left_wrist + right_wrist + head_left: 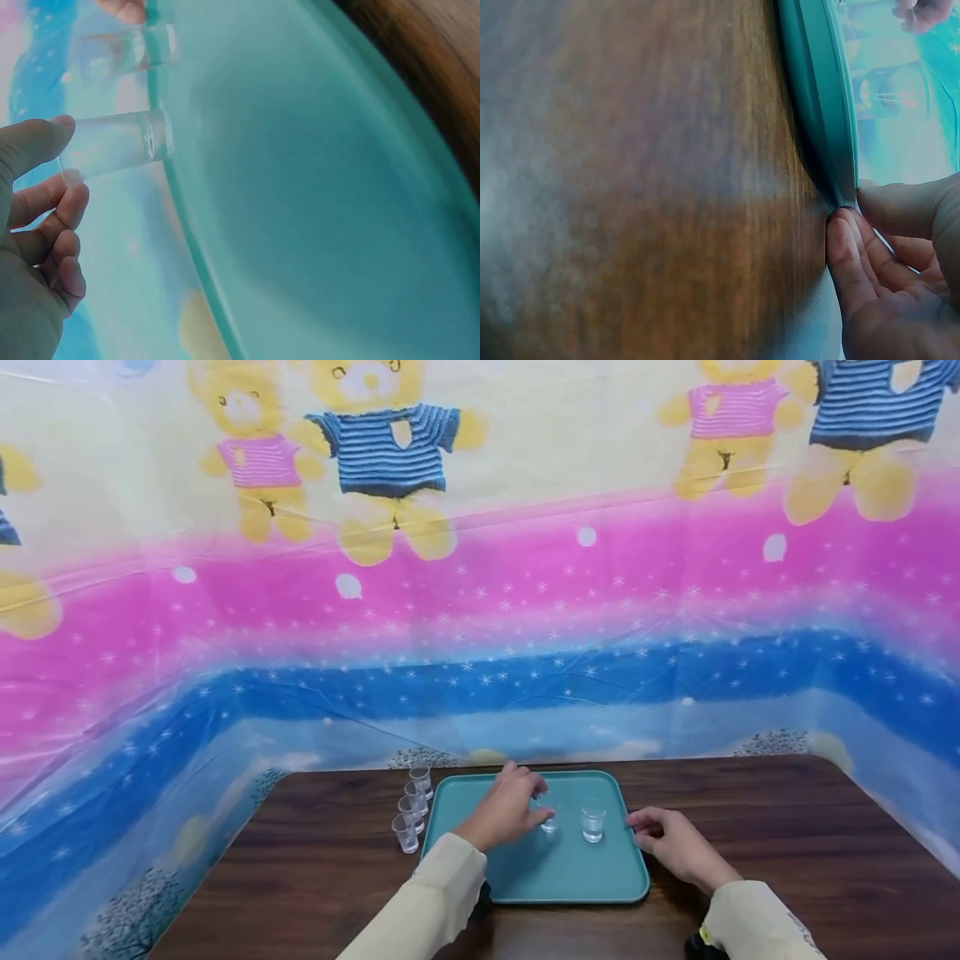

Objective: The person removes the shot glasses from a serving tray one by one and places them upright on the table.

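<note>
My left hand [509, 807] pinches a small clear cup [116, 140] near its rim, thumb on one side and fingertips on the other. The cup is upright, with its base right at the surface of the green tray [525, 881]. A second clear cup [592, 822] stands on the tray to the right of it. At the tray's right edge, my right hand [678, 843] grips the rim between thumb and fingers. In the right wrist view the thumb [896, 210] lies on the tray's inner side and the fingers against the outside.
Several more clear cups [413, 810] stand in a row on the brown wooden table [322, 868], just left of the tray. A patterned cloth [480, 610] with bears hangs behind the table and along its sides.
</note>
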Motion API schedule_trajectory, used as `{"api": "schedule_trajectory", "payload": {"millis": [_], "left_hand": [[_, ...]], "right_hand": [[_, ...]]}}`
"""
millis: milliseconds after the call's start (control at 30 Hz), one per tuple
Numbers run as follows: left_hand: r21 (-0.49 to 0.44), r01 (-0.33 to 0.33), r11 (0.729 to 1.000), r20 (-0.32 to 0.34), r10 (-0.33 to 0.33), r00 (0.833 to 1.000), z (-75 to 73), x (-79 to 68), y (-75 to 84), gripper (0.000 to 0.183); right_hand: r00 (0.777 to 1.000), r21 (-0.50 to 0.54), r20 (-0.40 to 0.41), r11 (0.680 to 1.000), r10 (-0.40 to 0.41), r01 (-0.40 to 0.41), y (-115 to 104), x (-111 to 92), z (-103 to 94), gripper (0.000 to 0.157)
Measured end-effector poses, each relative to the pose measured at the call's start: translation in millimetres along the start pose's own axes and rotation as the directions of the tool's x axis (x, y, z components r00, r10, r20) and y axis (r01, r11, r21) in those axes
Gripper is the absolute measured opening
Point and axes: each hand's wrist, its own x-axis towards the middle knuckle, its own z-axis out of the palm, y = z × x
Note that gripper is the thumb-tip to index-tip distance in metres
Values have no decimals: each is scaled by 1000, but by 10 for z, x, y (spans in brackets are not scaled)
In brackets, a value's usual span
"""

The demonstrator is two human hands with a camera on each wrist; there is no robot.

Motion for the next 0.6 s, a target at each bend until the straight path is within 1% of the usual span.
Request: {"api": "schedule_trajectory", "payload": {"millis": [167, 267, 400, 500, 600], "left_hand": [[-45, 16, 999, -12, -16, 1000, -150, -116, -101, 26], [-62, 35, 997, -6, -35, 999, -219, -182, -156, 26], [-52, 37, 998, -13, -37, 999, -308, -281, -218, 25], [-40, 27, 999, -37, -28, 999, -373, -360, -271, 24], [-34, 32, 999, -56, -34, 998, -433, -450, -328, 23]], "right_hand": [[1000, -5, -3, 1000, 12, -12, 10, -1, 11, 26], [1000, -10, 6, 1000, -7, 7, 16, -4, 10, 27], [1000, -5, 11, 1000, -16, 16, 11, -8, 11, 27], [1000, 0, 12, 1000, -9, 9, 1, -12, 9, 27], [1000, 2, 19, 1000, -13, 13, -13, -12, 6, 27]]}}
